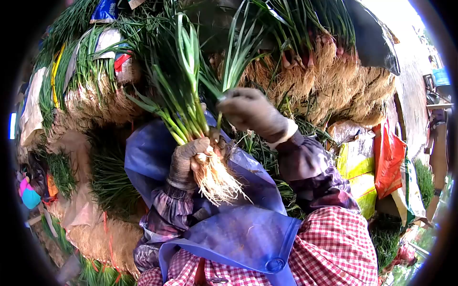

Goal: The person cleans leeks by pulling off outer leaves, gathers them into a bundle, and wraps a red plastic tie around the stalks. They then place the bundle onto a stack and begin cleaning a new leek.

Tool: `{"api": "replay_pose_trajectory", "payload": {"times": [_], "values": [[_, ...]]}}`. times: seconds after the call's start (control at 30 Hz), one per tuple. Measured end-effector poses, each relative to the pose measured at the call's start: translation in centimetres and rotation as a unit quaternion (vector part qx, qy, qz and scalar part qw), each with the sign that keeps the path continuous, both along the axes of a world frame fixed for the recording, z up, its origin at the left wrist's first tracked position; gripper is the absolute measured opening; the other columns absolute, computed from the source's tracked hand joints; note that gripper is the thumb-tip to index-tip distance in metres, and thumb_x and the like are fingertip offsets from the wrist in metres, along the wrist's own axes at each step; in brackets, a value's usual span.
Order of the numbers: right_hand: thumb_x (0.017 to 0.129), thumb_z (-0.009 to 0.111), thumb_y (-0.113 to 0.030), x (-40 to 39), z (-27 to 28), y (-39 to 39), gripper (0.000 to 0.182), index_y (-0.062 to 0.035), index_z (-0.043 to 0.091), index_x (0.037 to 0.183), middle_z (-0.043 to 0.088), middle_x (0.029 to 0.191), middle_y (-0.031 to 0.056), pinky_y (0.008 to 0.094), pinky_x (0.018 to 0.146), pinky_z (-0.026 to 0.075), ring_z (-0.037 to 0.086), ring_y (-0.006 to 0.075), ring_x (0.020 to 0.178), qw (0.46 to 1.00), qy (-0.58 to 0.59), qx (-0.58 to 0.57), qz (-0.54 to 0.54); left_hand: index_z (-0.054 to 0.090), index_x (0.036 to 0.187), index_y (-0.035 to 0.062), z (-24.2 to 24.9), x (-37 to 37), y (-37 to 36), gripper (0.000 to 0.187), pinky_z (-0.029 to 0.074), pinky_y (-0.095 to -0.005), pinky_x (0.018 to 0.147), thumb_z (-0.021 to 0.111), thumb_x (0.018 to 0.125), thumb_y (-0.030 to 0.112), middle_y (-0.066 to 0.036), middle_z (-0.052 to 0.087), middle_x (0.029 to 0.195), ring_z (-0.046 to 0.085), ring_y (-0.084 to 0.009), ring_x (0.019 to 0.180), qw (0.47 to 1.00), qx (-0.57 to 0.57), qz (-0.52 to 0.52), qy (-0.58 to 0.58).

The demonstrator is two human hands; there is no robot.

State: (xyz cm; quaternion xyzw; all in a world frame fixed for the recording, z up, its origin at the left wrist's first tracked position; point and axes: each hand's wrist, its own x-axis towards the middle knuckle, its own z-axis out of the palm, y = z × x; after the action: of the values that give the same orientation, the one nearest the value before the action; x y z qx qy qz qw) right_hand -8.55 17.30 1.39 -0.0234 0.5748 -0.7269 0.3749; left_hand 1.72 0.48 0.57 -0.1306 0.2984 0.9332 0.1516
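My left hand (187, 159), in a dirty brownish glove, is closed round a bunch of green garlic (193, 119). The leaves point up and away from me, and pale stringy roots (217, 178) hang below the fingers. Just right of the bunch is my right hand (253, 112), gloved too and smeared by motion. Its fingers are closed on a single green garlic stalk (231, 69), whose long flat leaves rise above the hand. Both hands are over the blue plastic apron (248, 238) on my lap.
A heap of green garlic with reddish bulbs and long roots (329, 76) lies ahead on the right. More rooted bundles (95, 100) stand at the left. A red plastic bag (386, 162) and a yellow wrapper (358, 171) are at my right side. Root bundles (102, 240) lie at lower left.
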Motion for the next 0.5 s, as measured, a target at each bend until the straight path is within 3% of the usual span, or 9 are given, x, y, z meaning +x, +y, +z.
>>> {"api": "replay_pose_trajectory", "payload": {"times": [0.03, 0.1, 0.17, 0.2, 0.23, 0.3, 0.37, 0.4, 0.5], "values": [[0.083, 0.065, -0.022, 0.3, 0.3, 1.3, 0.018, -0.0050, 0.058, 0.086, 0.043, 0.057, -0.0050, 0.0173, 0.044, 0.031, 0.038, 0.0049, 0.045, 0.987, -0.006, -0.150, -0.055, 0.032, 0.135, 0.0063, -0.9, -0.1, -0.5, 0.066, 0.050, -0.0331, 0.067, 0.063, 0.077, 0.009, -0.012, 0.055, 0.087, 0.055, -0.0217, 0.074, 1.000, 0.015, -0.013, 0.016], [0.085, 0.062, -0.025, 0.3, -0.9, 4.7, 0.020, -0.0061, 0.058, 0.087, 0.045, 0.058, -0.0055, 0.0186, 0.046, 0.034, 0.042, 0.0049, 0.048, 0.975, 0.034, -0.191, -0.104, 0.025, 0.141, 0.0078, -2.1, -0.4, -1.1, 0.075, 0.049, -0.0334, 0.069, 0.063, 0.077, 0.011, -0.012, 0.055, 0.090, 0.055, -0.0224, 0.076, 0.998, 0.036, -0.008, 0.046], [0.086, 0.061, -0.031, 2.1, -4.1, 8.0, 0.025, -0.0061, 0.057, 0.086, 0.052, 0.058, 0.0002, 0.0261, 0.049, 0.041, 0.050, 0.0135, 0.050, 0.982, 0.082, 0.109, -0.131, 0.029, 0.138, 0.0030, -1.0, 0.2, -1.2, 0.070, 0.051, -0.0344, 0.068, 0.063, 0.078, 0.012, -0.015, 0.058, 0.092, 0.059, -0.0248, 0.078, 0.999, -0.005, 0.022, 0.033], [0.085, 0.063, -0.034, 3.4, -9.4, 11.1, 0.029, -0.0058, 0.056, 0.088, 0.056, 0.062, 0.0056, 0.0312, 0.052, 0.044, 0.055, 0.0203, 0.055, 0.904, 0.233, 0.330, -0.140, 0.032, 0.135, 0.0002, -1.4, 0.5, -2.0, 0.067, 0.052, -0.0349, 0.067, 0.064, 0.078, 0.013, -0.016, 0.058, 0.092, 0.059, -0.0252, 0.079, 1.000, -0.018, 0.012, 0.007], [0.084, 0.065, -0.037, 4.9, -14.0, 13.9, 0.033, -0.0055, 0.056, 0.090, 0.061, 0.066, 0.0111, 0.0364, 0.056, 0.047, 0.059, 0.0272, 0.061, 0.757, 0.363, 0.527, -0.135, 0.036, 0.132, -0.0027, -1.7, 0.7, -2.6, 0.064, 0.053, -0.0354, 0.067, 0.064, 0.078, 0.014, -0.018, 0.059, 0.092, 0.060, -0.0257, 0.079, 0.999, -0.030, 0.003, -0.019], [0.080, 0.068, -0.041, 8.1, -15.4, 16.7, 0.039, -0.0070, 0.058, 0.095, 0.064, 0.077, 0.0179, 0.0433, 0.063, 0.048, 0.061, 0.0360, 0.072, 0.743, 0.072, 0.640, -0.181, 0.038, 0.130, -0.0083, -1.9, 1.3, -3.0, 0.065, 0.052, -0.0328, 0.067, 0.065, 0.078, 0.020, -0.019, 0.060, 0.091, 0.059, -0.0240, 0.079, 0.997, -0.032, -0.027, -0.061], [0.075, 0.069, -0.047, 12.3, -19.5, 17.1, 0.043, -0.0080, 0.061, 0.091, 0.065, 0.080, 0.0176, 0.0435, 0.066, 0.048, 0.062, 0.0361, 0.076, 0.703, 0.131, 0.689, -0.114, 0.038, 0.128, -0.0114, -0.8, 0.8, -2.4, 0.067, 0.051, -0.0307, 0.066, 0.065, 0.077, 0.021, -0.019, 0.060, 0.091, 0.057, -0.0218, 0.076, 0.998, -0.018, -0.045, -0.036], [0.073, 0.069, -0.051, 12.0, -18.8, 15.3, 0.045, -0.0088, 0.064, 0.088, 0.065, 0.082, 0.0160, 0.0424, 0.067, 0.048, 0.062, 0.0351, 0.076, 0.713, 0.073, 0.698, -0.002, 0.041, 0.123, -0.0106, -1.1, 0.3, -2.3, 0.062, 0.050, -0.0298, 0.066, 0.065, 0.077, 0.022, -0.017, 0.059, 0.089, 0.056, -0.0210, 0.075, 0.998, 0.009, -0.052, -0.027], [0.076, 0.067, -0.045, 12.6, -23.3, 11.1, 0.035, -0.0111, 0.070, 0.085, 0.065, 0.075, 0.0134, 0.0386, 0.067, 0.047, 0.060, 0.0303, 0.071, 0.822, 0.055, 0.563, 0.064, 0.050, 0.106, -0.0082, -1.8, -0.1, -2.1, 0.047, 0.047, -0.0270, 0.066, 0.066, 0.075, 0.023, -0.012, 0.056, 0.082, 0.053, -0.0186, 0.073, 0.995, 0.075, -0.063, -0.017]]}}
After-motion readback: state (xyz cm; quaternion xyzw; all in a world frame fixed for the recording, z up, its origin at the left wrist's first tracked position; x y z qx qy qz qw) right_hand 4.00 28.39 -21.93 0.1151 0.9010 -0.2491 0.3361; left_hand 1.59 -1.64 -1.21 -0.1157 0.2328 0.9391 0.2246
